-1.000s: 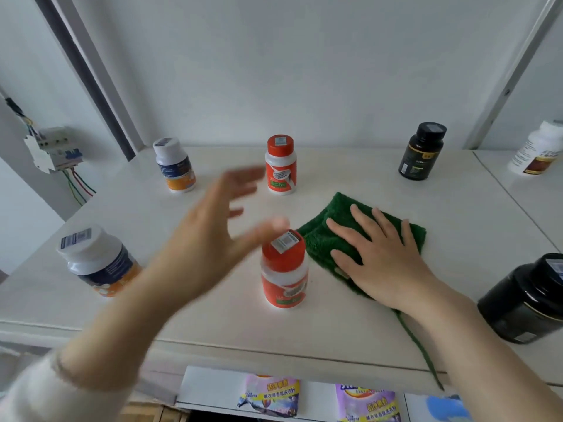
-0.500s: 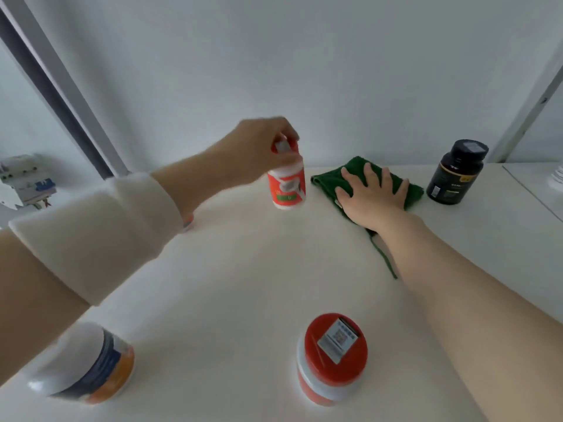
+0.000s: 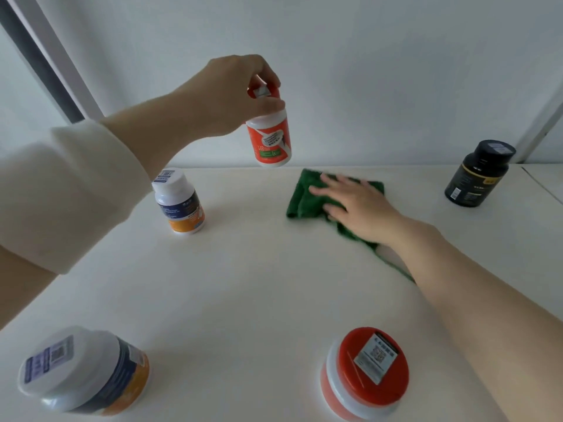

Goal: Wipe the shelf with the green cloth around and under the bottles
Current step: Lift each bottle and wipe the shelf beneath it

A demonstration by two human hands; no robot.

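1. Green cloth [image 3: 307, 196]: lay flat on the shelf [image 3: 243, 284] under the right hand [image 3: 359, 205], whose fingers [image 3: 327, 181] were spread wide and pressed on it, gripping nothing else.
2. Lifted bottle [image 3: 271, 141]: red and white, held clear of the shelf, up and to the left of the cloth, long axis near upright with the base tipped slightly right. The left hand [image 3: 231, 92] had its fingers closed round the red cap.
3. Key relation, as judged: the bare patch below the lifted bottle lay just left of the cloth; the right hand was the nearer one, so a short sweep leftward would cover it.
4. White and blue bottle [image 3: 178, 202]: upright, farther left of the cloth.
5. Black bottle [image 3: 478, 175]: upright, well right of the cloth.
6. Red-capped bottle [image 3: 365, 373] and large white-capped bottle [image 3: 82, 370]: near edge, well in front of the cloth.
7. Writing: "120" seemed to show on the lifted bottle; cap stickers carried codes; other label text too small to read.
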